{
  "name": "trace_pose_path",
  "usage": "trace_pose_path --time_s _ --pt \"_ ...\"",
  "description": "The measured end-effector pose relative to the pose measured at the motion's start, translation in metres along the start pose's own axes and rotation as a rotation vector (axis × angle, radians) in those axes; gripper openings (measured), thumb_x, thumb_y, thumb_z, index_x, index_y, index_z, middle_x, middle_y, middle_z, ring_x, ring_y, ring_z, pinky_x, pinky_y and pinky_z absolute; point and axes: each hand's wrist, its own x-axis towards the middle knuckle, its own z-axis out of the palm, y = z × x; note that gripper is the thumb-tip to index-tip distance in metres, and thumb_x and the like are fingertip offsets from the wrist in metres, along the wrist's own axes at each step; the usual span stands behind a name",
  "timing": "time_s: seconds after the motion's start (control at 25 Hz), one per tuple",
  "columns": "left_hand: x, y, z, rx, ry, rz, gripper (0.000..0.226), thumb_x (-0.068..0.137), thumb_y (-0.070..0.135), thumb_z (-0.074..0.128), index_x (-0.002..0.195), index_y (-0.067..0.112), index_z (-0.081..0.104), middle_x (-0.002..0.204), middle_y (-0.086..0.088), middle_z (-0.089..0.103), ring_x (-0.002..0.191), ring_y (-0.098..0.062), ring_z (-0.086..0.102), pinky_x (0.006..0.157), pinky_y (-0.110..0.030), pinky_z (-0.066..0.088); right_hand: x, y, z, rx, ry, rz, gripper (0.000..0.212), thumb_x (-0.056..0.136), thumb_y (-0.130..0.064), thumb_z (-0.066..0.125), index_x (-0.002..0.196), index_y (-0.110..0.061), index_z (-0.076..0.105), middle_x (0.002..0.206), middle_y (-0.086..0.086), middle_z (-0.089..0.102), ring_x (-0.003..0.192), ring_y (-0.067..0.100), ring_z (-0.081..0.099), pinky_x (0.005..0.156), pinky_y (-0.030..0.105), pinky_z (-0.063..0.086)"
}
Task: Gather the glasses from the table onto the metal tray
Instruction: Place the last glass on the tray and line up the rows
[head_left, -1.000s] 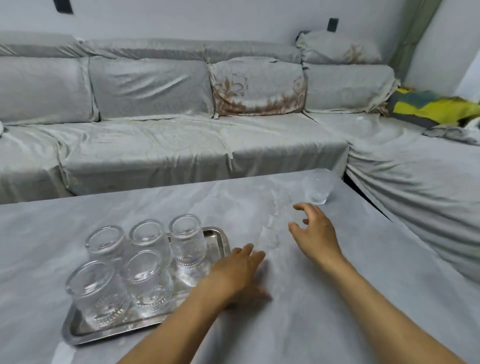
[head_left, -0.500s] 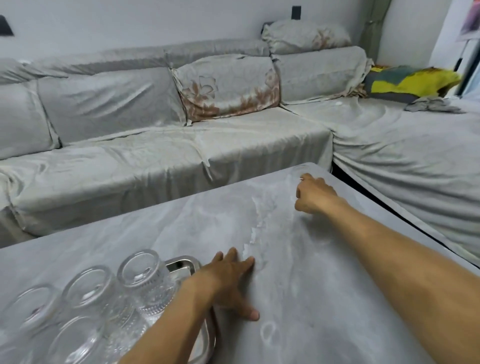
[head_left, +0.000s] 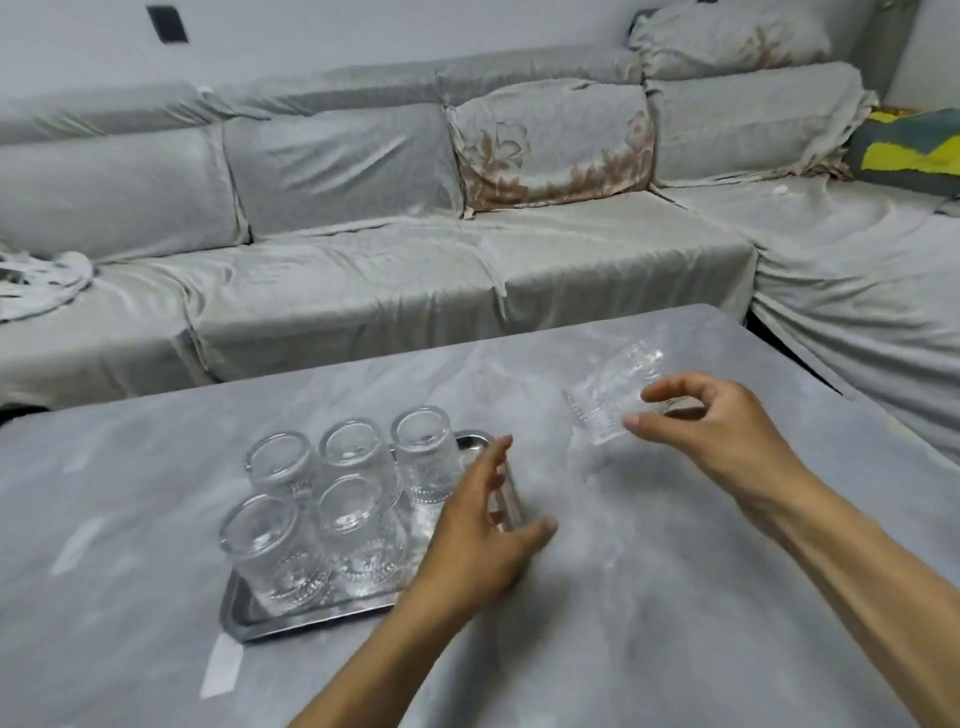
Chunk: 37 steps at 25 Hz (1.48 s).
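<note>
A metal tray (head_left: 249, 616) lies on the grey table (head_left: 649, 623) at centre left. Several clear patterned glasses (head_left: 358, 514) stand upside down on it, in two rows. My right hand (head_left: 717, 431) holds one more clear glass (head_left: 605, 400) above the table, to the right of the tray; the glass is tilted on its side and blurred. My left hand (head_left: 478, 540) rests with fingers spread over the tray's right edge, holding nothing.
A grey covered corner sofa (head_left: 415, 270) runs along the far and right sides of the table. A floral cushion (head_left: 550, 145) leans on its back. A yellow and green cloth (head_left: 909, 150) lies at the far right.
My right hand closed on the glass at the table's far right corner and has carried it back toward the tray. The left hand stayed by the tray's edge. The head turned back left.
</note>
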Motion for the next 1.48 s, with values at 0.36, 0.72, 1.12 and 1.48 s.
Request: trace_pose_path --time_s 0.36,0.72,1.12,1.48 --pt "-0.085 0.016 -0.092 -0.263 0.465 0.17 0.068 0.056 0.022 0.089 0.115 0.03 0.055 0.109 0.007 0.068 0.1 -0.008 0.068 0.09 -0.034 0.056 -0.113 -0.053 0.159 -0.017 -0.128 -0.192 0.034 0.069 -0.005 0.067 0.089 -0.028 0.052 0.098 -0.007 0.06 0.086 0.016 0.059 0.078 0.026 0.049" --pt "-0.085 -0.006 -0.13 -0.28 0.312 0.13 0.053 0.071 0.043 0.076 0.119 0.039 0.055 0.116 0.013 0.067 0.11 -0.006 0.064 0.086 -0.022 0.053 -0.096 -0.033 0.195 -0.4 0.029 -0.481 0.076 0.06 -0.037 0.082 0.129 -0.025 0.053 0.126 -0.006 0.062 0.112 0.019 0.05 0.092 0.036 0.044" --pt "-0.069 -0.073 -0.186 0.108 0.423 -0.493 0.069 0.057 0.018 0.075 0.123 0.025 0.055 0.113 0.002 0.064 0.097 -0.027 0.066 0.084 -0.051 0.057 -0.056 0.018 0.196 -0.208 -0.073 -0.054 0.08 0.057 -0.027 0.09 0.126 -0.023 0.051 0.118 -0.001 0.061 0.106 0.019 0.06 0.085 0.03 0.046" --pt "-0.075 -0.082 -0.179 0.189 0.429 -0.399 0.058 0.061 0.021 0.085 0.11 0.028 0.056 0.099 0.01 0.067 0.081 -0.014 0.069 0.075 -0.042 0.059 -0.062 0.017 0.206 -0.289 -0.093 -0.093 0.094 0.059 -0.036 0.087 0.139 -0.028 0.039 0.136 -0.001 0.054 0.119 0.02 0.055 0.096 0.035 0.047"
